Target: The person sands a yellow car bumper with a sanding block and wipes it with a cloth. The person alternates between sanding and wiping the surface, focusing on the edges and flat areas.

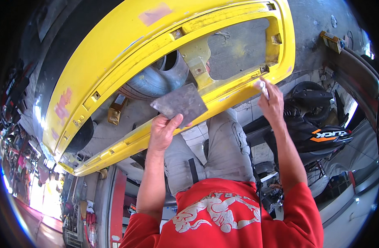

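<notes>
My left hand (pixel 164 131) grips a dark grey flat plate (pixel 182 102) by its near edge, thumb on top. The plate is held level above the near rail of a large yellow vehicle body panel (pixel 100 45) with window-like openings. My right hand (pixel 273 102) is closed round a small pale, slim tool (pixel 264 88) whose tip is blurred; its kind is hidden by the fingers. The tool's end is beside the panel's lower right inner corner, close to a square recess (pixel 263 69); whether it touches I cannot tell. Dull pink patches (pixel 155 15) mark the panel's yellow paint.
Bluish-grey tyres (pixel 156 80) lie beneath the panel, beside a small yellow-brown box (pixel 116 109). Another yellow box (pixel 332 41) stands at the far right. A black motorbike (pixel 311 138) with orange marks is close on my right. Cluttered shelves (pixel 24 144) fill the left side.
</notes>
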Demonstrator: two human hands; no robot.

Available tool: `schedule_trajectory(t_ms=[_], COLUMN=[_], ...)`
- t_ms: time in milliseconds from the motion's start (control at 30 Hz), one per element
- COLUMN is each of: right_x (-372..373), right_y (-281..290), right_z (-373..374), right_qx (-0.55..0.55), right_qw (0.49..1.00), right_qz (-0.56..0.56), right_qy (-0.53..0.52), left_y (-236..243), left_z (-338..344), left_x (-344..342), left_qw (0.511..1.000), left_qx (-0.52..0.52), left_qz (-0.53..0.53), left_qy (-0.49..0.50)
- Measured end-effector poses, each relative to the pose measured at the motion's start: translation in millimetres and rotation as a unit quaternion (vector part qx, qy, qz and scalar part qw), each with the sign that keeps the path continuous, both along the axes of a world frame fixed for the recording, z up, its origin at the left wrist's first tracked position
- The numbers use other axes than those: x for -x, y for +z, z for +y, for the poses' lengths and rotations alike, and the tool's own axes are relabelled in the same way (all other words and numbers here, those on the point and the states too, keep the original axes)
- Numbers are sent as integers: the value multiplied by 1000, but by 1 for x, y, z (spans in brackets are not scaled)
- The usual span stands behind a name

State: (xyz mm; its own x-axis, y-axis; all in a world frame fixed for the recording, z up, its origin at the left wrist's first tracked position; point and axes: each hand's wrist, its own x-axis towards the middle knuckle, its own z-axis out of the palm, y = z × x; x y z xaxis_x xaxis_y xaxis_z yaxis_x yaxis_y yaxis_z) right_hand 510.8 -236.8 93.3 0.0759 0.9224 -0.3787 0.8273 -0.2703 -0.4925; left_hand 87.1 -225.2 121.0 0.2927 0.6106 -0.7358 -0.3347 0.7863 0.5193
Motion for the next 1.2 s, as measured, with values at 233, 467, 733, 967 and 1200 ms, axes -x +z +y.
schedule_trajectory(t_ms=[233,467,733,967,1200], right_x=[71,94,29,-11,-12], right_y=[47,49,-10,-36,-48], right_z=[-44,-67,-49,-47,-50], right_qx=[262,278,249,281,293], right_qw=[845,655,677,609,585], right_qz=[369,516,523,567,596], right_qy=[-284,-476,-454,-478,-466], left_y=[16,-3,-43,-49,-38], left_z=[26,15,19,17,22], left_x=[-32,-65,-143,-192,-203], left_qw=[891,744,702,659,622], left_qx=[-339,-539,-538,-503,-494], left_qz=[133,188,290,362,403], left_qy=[-271,-347,-364,-425,-454])
